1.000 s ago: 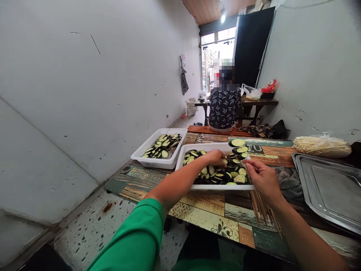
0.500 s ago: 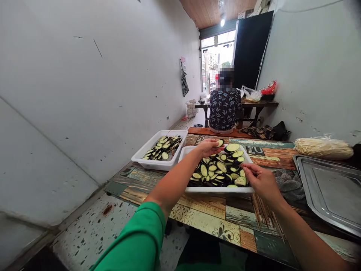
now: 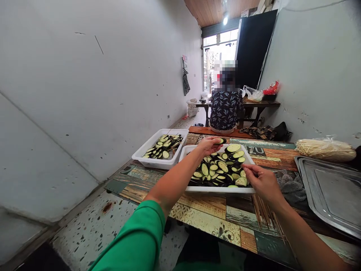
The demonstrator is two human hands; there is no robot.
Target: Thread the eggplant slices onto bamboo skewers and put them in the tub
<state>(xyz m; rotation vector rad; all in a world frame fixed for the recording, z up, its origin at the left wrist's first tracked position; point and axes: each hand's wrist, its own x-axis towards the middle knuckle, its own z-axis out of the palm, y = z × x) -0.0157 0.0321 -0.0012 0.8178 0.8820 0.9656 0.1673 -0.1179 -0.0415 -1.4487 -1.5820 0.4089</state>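
Observation:
My left hand (image 3: 209, 146) is closed on an eggplant slice (image 3: 221, 141), held above the far edge of a white tub (image 3: 220, 190) full of cut eggplant slices (image 3: 222, 166). Over the tub's right side, the fingertips of my right hand (image 3: 261, 180) are pinched together on what looks like a thin bamboo skewer, mostly hidden by the fingers. A bundle of bamboo skewers (image 3: 263, 212) lies on the table just under my right wrist. To the left, a second white tub (image 3: 158, 162) holds eggplant slices on skewers (image 3: 166, 145).
On the right of the patterned table (image 3: 197, 218) are stacked metal trays (image 3: 332, 192), a grey cloth (image 3: 290, 186) and a bag of enoki mushrooms (image 3: 325, 148). A person (image 3: 226, 109) sits on a bench ahead, facing away, at another table (image 3: 261, 105).
The eggplant slice in my left hand has tilted, so its cut face shows less. My right hand stays nearly in place. The view has shifted slightly.

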